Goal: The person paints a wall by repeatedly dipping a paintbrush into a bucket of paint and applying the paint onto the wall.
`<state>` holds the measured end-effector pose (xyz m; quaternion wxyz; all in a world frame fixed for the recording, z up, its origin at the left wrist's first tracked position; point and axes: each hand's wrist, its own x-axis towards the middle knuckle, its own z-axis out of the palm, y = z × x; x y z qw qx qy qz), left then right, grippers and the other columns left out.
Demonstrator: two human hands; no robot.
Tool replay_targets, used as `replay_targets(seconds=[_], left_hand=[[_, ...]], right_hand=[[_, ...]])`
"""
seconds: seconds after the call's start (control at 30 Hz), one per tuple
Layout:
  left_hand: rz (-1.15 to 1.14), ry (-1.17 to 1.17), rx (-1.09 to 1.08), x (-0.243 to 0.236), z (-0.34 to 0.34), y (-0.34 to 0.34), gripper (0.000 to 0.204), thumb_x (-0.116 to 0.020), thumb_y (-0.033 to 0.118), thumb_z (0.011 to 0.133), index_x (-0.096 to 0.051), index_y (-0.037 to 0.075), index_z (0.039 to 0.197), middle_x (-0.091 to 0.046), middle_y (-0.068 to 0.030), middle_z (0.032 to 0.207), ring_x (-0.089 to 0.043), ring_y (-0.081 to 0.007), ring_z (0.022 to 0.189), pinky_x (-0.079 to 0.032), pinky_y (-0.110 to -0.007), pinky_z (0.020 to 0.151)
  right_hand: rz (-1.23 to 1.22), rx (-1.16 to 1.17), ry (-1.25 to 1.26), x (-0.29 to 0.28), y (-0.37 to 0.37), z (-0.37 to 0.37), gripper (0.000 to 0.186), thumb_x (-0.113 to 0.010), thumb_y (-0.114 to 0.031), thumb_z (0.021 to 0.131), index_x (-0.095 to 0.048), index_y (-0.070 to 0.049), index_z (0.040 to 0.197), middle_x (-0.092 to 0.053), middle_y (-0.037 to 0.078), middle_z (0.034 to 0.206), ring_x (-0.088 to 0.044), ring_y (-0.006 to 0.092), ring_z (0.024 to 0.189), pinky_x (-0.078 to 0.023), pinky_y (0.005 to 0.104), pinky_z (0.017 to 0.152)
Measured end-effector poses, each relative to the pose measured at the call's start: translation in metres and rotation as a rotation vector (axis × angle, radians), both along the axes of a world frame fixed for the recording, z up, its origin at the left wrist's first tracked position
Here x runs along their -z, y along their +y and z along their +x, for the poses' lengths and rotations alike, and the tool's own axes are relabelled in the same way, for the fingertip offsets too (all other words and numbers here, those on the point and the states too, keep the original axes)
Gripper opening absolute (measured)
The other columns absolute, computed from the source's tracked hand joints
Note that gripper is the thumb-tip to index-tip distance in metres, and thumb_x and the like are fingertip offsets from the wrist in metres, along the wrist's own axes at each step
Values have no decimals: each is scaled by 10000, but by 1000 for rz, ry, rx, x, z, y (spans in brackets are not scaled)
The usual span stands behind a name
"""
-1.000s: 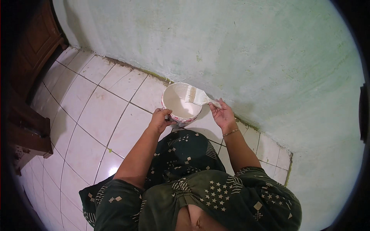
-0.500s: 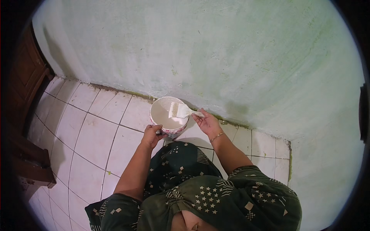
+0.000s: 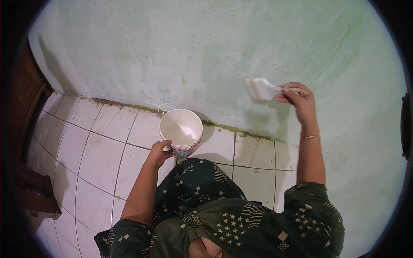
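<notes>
A white bucket with a red and blue patterned outside holds white paint near the foot of the wall. My left hand grips its near-left side at the rim. My right hand, raised to the right of the bucket, is closed on the handle of a wide, paint-coated brush. The bristle end points left, in front of the pale green, patchy wall; I cannot tell whether it touches the wall.
The floor has white square tiles, with a dirty, mossy strip along the wall's foot. Dark wooden furniture and a wooden panel stand along the left. The wall curves round to the right side of the view. My patterned green clothing fills the lower middle.
My right hand has lifted the brush from over the bucket up and right toward the wall. My left hand stays on the bucket. The view has shifted slightly.
</notes>
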<state>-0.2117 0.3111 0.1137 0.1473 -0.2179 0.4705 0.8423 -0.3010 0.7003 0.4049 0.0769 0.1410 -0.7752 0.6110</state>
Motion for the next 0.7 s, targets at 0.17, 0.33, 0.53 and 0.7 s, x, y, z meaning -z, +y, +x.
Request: replay_targets(seconds=[0.17, 0.33, 0.53, 0.7], left_hand=[[-27, 4, -65, -6, -5, 9, 396, -597, 233, 788, -515, -21, 1080, -522, -157, 1029, -529, -301, 942, -517, -417, 735], [-51, -27, -29, -11, -6, 10, 367, -576, 260, 805, -518, 23, 1078, -493, -111, 1010, -516, -273, 943, -494, -432, 763], [-66, -8, -10, -7, -4, 6, 508, -520, 267, 831, -414, -13, 1241, -467, -191, 1195, -454, -333, 1111, -454, -484, 855], [-32, -51, -38, -4, -2, 3, 468, -554, 287, 815, -457, 15, 1184, -456, -140, 1124, -468, -337, 1043, -465, -460, 821]], right_hand=[[325, 198, 174, -31, 48, -5, 159, -625, -49, 745, -640, 65, 855, -644, 97, 769, -610, 150, 703, -495, 254, 676], [261, 290, 320, -75, 64, -16, 163, -611, -25, 719, -650, 70, 847, -650, 97, 801, -610, 146, 731, -495, 254, 704], [216, 314, 576, -120, 51, 17, 151, -596, -43, 783, -632, 74, 871, -645, 155, 916, -633, 203, 798, -524, 307, 770], [328, 198, 54, 11, 45, -6, 88, -599, -39, 664, -650, 12, 714, -609, 55, 619, -561, 112, 570, -457, 249, 547]])
